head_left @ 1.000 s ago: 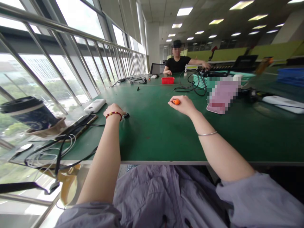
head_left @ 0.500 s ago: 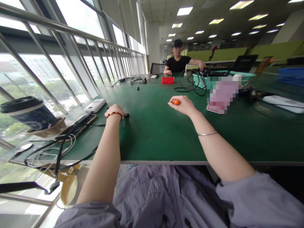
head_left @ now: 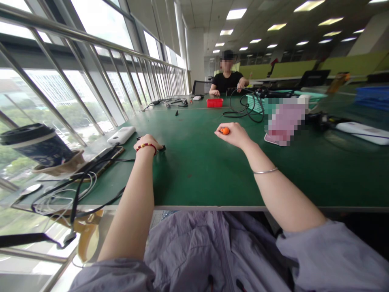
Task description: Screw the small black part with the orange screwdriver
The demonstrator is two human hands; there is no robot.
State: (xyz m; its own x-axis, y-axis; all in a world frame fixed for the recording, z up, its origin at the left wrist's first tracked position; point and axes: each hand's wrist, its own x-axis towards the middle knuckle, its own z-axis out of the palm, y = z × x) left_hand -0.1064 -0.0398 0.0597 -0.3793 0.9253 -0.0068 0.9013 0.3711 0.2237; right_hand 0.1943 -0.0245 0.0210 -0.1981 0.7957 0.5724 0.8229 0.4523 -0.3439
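On the green table [head_left: 194,174], my left hand [head_left: 148,142] lies closed on a small black object [head_left: 163,148], whose dark ends stick out at both sides. Most of that object is under the palm, so its kind does not show. Farther right, my right hand [head_left: 235,134] is wrapped round an orange rounded handle [head_left: 225,131], seen end-on. The rest of the tool is hidden by the fingers. A wide stretch of table lies between the two hands.
At left are a coffee cup [head_left: 39,146], a phone [head_left: 99,162], cables [head_left: 79,190] and a white case [head_left: 121,135]. A red bin [head_left: 214,103] stands ahead. To the right are a pink phone [head_left: 285,123] and a teal basket [head_left: 255,104]. A person [head_left: 227,79] sits opposite.
My two hands stay almost still. The person opposite has drawn one hand from the basket side in towards the body, and a dark object now shows by it.
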